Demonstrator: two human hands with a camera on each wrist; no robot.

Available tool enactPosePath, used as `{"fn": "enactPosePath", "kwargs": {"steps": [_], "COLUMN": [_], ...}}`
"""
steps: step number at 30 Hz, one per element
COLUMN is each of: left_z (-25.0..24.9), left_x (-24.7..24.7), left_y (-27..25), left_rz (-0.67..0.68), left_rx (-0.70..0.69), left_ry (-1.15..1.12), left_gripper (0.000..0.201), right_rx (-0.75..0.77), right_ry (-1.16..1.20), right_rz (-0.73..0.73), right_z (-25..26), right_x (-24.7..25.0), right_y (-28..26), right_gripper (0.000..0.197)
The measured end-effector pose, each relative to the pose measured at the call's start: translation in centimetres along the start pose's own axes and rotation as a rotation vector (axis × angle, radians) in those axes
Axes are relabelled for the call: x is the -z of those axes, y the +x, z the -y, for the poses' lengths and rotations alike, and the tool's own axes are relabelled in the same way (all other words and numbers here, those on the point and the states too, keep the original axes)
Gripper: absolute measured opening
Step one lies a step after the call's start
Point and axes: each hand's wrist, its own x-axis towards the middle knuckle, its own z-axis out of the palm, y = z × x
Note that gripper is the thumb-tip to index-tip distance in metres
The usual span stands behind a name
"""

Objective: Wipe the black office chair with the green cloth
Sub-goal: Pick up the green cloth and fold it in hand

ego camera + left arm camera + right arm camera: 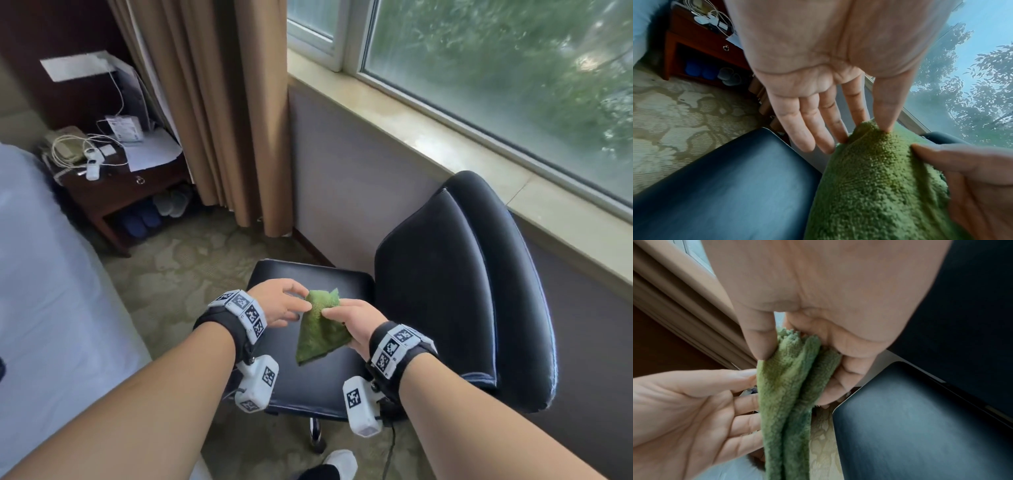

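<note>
A bed (41, 274) borders the left, a windowsill (445, 144) and wall the right, with patterned carpet (191, 260) open between them beyond the black office chair (445, 291). The chair's seat front faces left, its backrest toward the window. The green cloth (320, 325) hangs above the seat, folded, long axis running down toward the person. The right hand (356, 325) grips its upper part with curled fingers; the left hand (281, 303) pinches the top fold, its other fingers straight.
</note>
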Motion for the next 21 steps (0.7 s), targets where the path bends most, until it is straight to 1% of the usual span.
{"fn": "enactPosePath", "kwargs": {"steps": [2, 4, 6, 8, 12, 14, 16, 19, 21], "left_z": [-1.3, -2.2, -2.8, -3.7, -6.0, -7.1, -8.0, -9.0, -9.5], "left_x": [-0.4, -0.7, -0.9, -1.0, -0.8, -0.5, -0.2, 0.1, 0.4], "left_y": [1.8, 3.4, 4.7, 5.6, 7.5, 8.4, 9.4, 10.9, 12.3], "left_rz": [-0.028, -0.069, -0.092, -0.090, -0.055, -0.031, -0.005, 0.055, 0.108], "left_rx": [-0.021, -0.055, -0.066, -0.056, -0.028, -0.033, -0.045, -0.063, -0.081], "left_ry": [0.060, 0.134, 0.169, 0.209, 0.288, 0.323, 0.356, 0.415, 0.453], "left_gripper": [0.025, 0.021, 0.014, 0.009, 0.007, 0.008, 0.008, 0.012, 0.010], "right_rx": [-0.007, -0.003, -0.004, -0.010, -0.017, -0.016, -0.018, -0.012, -0.015], "right_ry": [-0.014, -0.016, -0.018, 0.012, 0.066, 0.078, 0.091, 0.133, 0.164], "right_rz": [-0.014, -0.039, -0.067, -0.087, -0.122, -0.162, -0.195, -0.236, -0.285], "right_z": [1.0, 1.5, 1.9, 2.1, 2.5, 2.5, 2.3, 1.9, 1.7], "right_x": [1.3, 2.4, 3.2, 3.8, 4.8, 5.1, 5.4, 5.6, 5.8], "right_y": [1.7, 3.7, 5.1, 6.0, 7.5, 8.4, 9.1, 9.6, 9.7], "right_gripper": [0.033, 0.039, 0.040, 0.036, 0.016, 0.012, 0.017, 0.030, 0.032]}}
